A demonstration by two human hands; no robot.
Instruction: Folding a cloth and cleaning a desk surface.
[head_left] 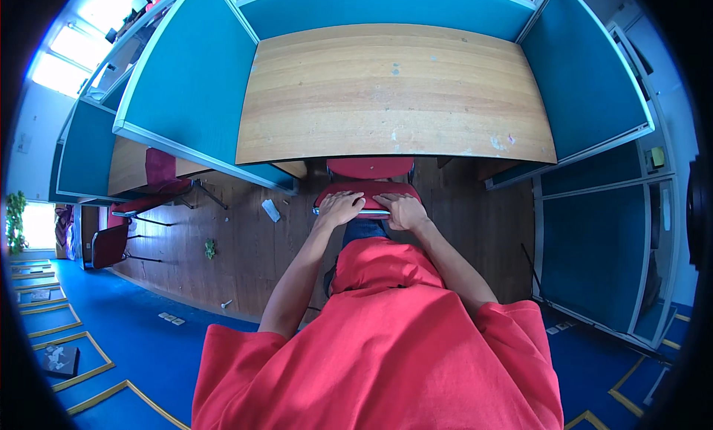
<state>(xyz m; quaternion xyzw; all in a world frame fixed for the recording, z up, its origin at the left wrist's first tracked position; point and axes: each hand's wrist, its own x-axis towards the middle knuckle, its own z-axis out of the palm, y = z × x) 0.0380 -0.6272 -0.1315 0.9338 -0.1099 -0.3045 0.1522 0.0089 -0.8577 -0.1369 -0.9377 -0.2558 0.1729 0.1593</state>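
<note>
A red chair (pixel 369 188) stands in front of me, its far red part (pixel 370 167) running under the front edge of the wooden desk (pixel 394 96). My left hand (pixel 342 209) lies over the left side of the chair's near red part, its fingers curving over the top. On the right side, my right hand (pixel 403 211) holds the same part, with its fingers bent over it. A short stretch of red and a shiny metal edge show between the two hands. Some fingertips are hidden.
Teal partitions (pixel 186 88) enclose the desk on three sides. More red chairs (pixel 111 244) stand at the left. A pale scrap (pixel 271 210) and a small green plant-like piece (pixel 210 249) lie on the brown floor. Yellow-edged frames (pixel 74 348) line the blue floor.
</note>
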